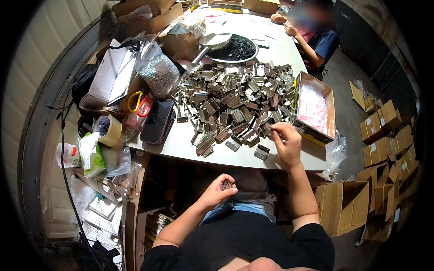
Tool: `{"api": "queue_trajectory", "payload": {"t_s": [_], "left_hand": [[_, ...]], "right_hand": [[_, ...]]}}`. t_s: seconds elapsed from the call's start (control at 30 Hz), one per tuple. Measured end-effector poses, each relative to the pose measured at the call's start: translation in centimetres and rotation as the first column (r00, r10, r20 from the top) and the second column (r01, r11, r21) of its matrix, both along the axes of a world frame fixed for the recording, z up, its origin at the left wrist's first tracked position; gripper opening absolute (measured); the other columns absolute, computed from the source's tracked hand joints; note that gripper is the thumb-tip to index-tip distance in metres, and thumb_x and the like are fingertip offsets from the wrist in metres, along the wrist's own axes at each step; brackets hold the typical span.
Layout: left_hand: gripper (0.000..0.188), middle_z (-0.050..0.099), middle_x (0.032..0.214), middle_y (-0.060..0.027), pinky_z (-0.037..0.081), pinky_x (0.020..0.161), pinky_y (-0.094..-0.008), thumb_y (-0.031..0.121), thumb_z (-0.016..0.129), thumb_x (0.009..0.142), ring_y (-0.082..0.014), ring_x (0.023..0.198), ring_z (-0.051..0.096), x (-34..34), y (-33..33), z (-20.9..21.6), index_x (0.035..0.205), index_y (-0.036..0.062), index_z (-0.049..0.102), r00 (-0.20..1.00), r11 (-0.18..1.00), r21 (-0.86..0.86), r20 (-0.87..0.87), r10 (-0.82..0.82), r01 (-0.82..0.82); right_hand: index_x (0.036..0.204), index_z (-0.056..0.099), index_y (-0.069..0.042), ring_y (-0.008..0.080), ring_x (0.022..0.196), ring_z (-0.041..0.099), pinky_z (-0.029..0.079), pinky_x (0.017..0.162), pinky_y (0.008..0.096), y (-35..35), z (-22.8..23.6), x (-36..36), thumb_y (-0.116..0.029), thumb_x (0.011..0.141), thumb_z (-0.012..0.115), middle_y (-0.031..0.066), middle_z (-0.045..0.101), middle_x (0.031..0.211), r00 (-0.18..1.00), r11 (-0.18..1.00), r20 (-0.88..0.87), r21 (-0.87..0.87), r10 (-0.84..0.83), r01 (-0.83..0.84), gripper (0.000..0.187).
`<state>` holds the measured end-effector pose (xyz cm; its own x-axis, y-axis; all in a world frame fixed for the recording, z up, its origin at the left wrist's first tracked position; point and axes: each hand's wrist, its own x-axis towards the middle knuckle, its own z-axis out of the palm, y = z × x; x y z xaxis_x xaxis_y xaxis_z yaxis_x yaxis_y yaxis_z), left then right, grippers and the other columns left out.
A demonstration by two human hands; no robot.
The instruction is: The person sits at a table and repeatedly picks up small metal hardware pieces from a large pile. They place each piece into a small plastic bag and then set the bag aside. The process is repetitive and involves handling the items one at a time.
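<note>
A broad heap of small metal hinges point(235, 106) covers the middle of the white table. In front of my body, below the table edge, my left hand point(218, 193) is closed around a few metal hinges point(226, 185), stacked together. My right hand point(288, 144) reaches over the heap's near right edge, its thumb and fingers pinched on a hinge there that is mostly hidden. Two loose hinges, one a flat grey hinge point(261, 152), lie near the table's front edge beside my right hand.
An open box with pinkish-white plastic bags point(313, 106) borders the heap's right. Behind it stand a metal bowl of dark pieces point(237, 49) and a pan point(215, 40). At left are a phone point(157, 121), scissors point(143, 105) and a tape roll point(108, 130). Another person point(318, 43) sits far right.
</note>
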<state>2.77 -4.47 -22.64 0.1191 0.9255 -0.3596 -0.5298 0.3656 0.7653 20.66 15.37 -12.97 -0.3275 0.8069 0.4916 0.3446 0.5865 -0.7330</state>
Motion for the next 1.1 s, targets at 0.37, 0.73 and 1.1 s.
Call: {"api": "queue_trajectory", "payload": {"t_s": [0.37, 0.73, 1.1], "left_hand": [[0.031, 0.061, 0.093, -0.0003, 0.046, 0.065, -0.0228, 0.008, 0.074, 0.085, -0.0085, 0.079, 0.057, 0.9, 0.6, 0.3, 0.106, 0.0105, 0.052, 0.999, 0.999, -0.011, 0.008, -0.036, 0.036], [0.031, 0.060, 0.095, -0.0001, 0.047, 0.068, -0.0227, 0.008, 0.074, 0.085, -0.0084, 0.082, 0.057, 0.5, 0.3, 0.7, 0.107, 0.0104, 0.052, 0.999, 0.999, -0.021, -0.019, -0.035, 0.035], [0.031, 0.060, 0.094, 0.0009, 0.047, 0.070, -0.0233, 0.009, 0.074, 0.085, -0.0087, 0.084, 0.057, 0.6, 0.4, 0.5, 0.107, 0.0112, 0.052, 1.000, 1.000, -0.015, 0.005, -0.027, 0.027]], "right_hand": [[0.088, 0.065, -0.001, 0.0329, 0.091, 0.063, 0.052, 0.081, 0.0409, -3.4, -3.2, 0.7, -0.009, 0.076, 0.074, 0.0142, 0.065, 0.098, 0.934, 0.950, 0.358, 0.296, -0.012, -0.101, 0.017], [0.085, 0.065, -0.003, 0.0295, 0.079, 0.065, 0.052, 0.071, 0.0379, -2.1, -2.9, 1.3, -0.011, 0.073, 0.077, 0.0116, 0.066, 0.086, 0.931, 0.973, 0.285, -0.050, 0.228, -0.223, 0.019], [0.087, 0.066, -0.006, 0.0287, 0.089, 0.063, 0.049, 0.081, 0.0401, -3.2, -3.2, -4.5, -0.011, 0.071, 0.077, 0.0092, 0.068, 0.092, 0.972, 0.950, 0.214, 0.273, 0.096, -0.153, 0.020]]}}
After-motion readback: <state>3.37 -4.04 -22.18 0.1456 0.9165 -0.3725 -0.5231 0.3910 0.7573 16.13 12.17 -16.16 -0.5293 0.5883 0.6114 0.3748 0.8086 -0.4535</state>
